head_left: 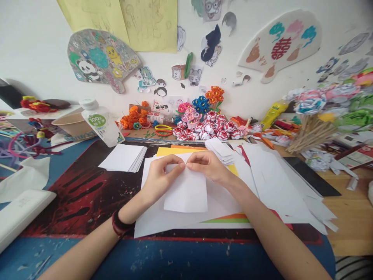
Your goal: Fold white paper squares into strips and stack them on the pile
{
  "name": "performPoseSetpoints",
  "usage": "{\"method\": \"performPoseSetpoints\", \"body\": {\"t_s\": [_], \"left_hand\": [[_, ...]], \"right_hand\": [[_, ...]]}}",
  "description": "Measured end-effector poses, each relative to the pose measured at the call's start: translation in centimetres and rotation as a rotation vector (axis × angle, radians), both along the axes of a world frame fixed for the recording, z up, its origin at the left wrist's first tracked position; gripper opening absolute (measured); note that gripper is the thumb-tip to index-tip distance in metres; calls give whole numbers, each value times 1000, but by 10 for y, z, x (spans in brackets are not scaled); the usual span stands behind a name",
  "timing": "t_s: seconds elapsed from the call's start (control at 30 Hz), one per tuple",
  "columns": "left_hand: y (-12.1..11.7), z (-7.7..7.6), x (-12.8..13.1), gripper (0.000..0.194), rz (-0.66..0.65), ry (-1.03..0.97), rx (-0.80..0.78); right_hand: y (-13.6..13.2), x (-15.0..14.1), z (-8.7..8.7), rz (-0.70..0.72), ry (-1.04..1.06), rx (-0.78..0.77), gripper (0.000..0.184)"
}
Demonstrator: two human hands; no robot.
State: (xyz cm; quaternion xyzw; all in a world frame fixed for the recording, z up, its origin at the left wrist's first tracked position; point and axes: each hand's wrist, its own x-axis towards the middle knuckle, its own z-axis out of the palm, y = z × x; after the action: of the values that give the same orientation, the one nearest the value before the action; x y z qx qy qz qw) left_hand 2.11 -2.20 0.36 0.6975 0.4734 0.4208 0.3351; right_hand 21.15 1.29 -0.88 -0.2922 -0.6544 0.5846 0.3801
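Between my two hands is a small white sheet of paper [186, 194], with a faint crease running down its middle. My left hand [163, 171] pinches its top edge between thumb and forefinger. Close beside it, my right hand [208, 165] pinches the same edge, the fingertips of both hands almost meeting. Under the small sheet lie larger white sheets [151, 223], with yellow, orange and green paper showing at the edges. To the left sits a stack of white paper squares [124, 157]. Behind my right hand is another pile of small white papers [220, 149].
Red-and-white paper flowers [215, 128] are heaped along the wall. A white bottle [100, 124] leans at the back left, and a white case [23, 217] lies at the left edge. More white sheets [276, 182] and a black tablet-like slab [313, 177] lie right.
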Motion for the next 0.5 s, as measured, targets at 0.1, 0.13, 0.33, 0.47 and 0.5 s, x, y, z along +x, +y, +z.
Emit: {"method": "performPoseSetpoints", "body": {"t_s": [0.1, 0.13, 0.33, 0.47, 0.5], "left_hand": [[-1, 2, 1, 20, 14, 2, 17], [-2, 4, 1, 20, 14, -4, 22], [2, 6, -4, 24, 46, -63, -7], [9, 2, -10, 30, 44, -123, -116], [11, 1, -11, 31, 48, -139, -137]], "right_hand": [[-1, 0, 1, -26, 4, 15, 17], [-2, 0, 2, -36, -2, 21, 17], [-2, 3, 7, -122, -37, 8, 22], [2, 8, 7, -174, -2, -51, 26], [4, 9, 6, -192, 2, -54, 27]]}}
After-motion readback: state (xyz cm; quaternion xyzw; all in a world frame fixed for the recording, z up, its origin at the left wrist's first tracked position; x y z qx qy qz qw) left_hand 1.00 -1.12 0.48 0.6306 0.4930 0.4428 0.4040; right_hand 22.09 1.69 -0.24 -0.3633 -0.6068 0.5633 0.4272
